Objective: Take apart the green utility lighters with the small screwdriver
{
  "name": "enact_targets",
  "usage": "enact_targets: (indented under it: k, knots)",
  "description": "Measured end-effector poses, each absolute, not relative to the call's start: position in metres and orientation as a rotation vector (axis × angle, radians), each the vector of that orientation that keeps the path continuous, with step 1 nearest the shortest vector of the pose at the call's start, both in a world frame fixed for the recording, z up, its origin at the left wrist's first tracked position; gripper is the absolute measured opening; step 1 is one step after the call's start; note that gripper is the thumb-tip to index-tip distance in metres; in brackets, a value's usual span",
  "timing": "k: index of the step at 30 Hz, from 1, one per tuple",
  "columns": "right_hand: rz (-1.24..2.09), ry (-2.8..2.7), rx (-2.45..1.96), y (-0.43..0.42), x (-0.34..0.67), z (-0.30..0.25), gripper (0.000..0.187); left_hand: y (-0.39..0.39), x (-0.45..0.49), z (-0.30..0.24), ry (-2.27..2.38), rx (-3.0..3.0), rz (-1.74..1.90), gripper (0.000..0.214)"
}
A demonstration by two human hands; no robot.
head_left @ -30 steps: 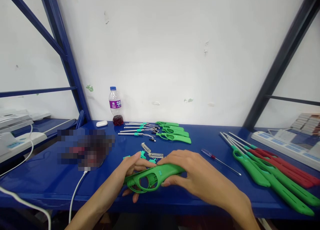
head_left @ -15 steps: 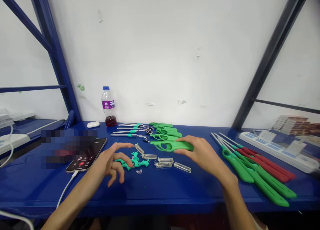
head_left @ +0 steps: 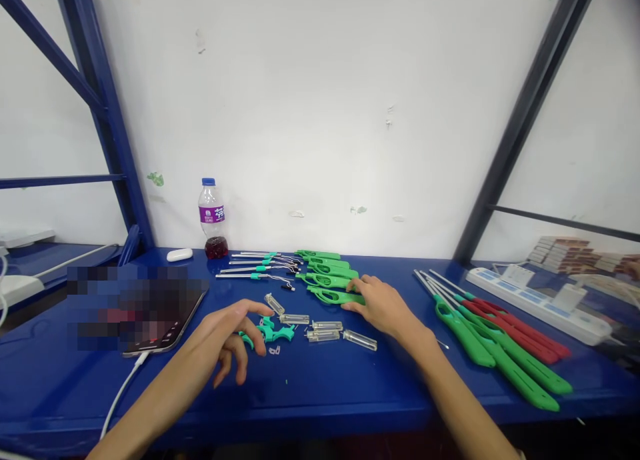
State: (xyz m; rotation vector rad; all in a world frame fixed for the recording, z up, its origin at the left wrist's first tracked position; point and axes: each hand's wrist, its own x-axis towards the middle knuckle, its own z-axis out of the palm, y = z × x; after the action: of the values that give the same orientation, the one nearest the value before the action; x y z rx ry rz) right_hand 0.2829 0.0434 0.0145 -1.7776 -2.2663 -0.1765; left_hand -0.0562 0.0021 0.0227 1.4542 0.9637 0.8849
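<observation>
My right hand (head_left: 381, 303) lies on the blue bench (head_left: 320, 387), fingers closed on the right end of a green handle shell (head_left: 327, 295). That shell rests as the nearest one in a row of green handle shells (head_left: 327, 268). My left hand (head_left: 235, 328) hovers low with fingers loosely curled and apart, holding nothing. It is just left of some small teal trigger parts (head_left: 274, 331). Several clear little tubes (head_left: 325, 327) lie between my hands. Metal rods with teal collars (head_left: 255, 268) lie behind them.
A phone (head_left: 167, 320) on a white cable lies at the left. A water bottle (head_left: 212, 219) and a white case (head_left: 179, 254) stand by the wall. Finished green and red long lighters (head_left: 500, 340) and a power strip (head_left: 540, 303) lie at the right.
My right hand carried the green handle shell away from me and set it down at the near end of the shell row. My left hand let go of it and moved left.
</observation>
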Motion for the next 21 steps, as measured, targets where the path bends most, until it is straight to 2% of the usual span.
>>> enact_targets:
  k: [5,9,13,21]
  knots:
    - [-0.259,-2.275,-1.741,0.06,0.285,0.02,0.026,-0.014,-0.05,0.037,1.047,1.583,0.906,0.051]
    - [-0.259,-2.237,-1.706,0.049,0.29,0.024,0.028,-0.027,-0.041,0.042,1.257,1.845,0.909,0.036]
    - [-0.181,-2.107,-1.592,0.021,0.293,0.032,0.027,-0.029,-0.035,0.03,1.309,2.11,0.776,0.018]
    - [-0.04,-1.98,-1.468,-0.008,0.297,0.046,0.024,-0.027,-0.021,0.015,1.265,2.115,0.546,0.01]
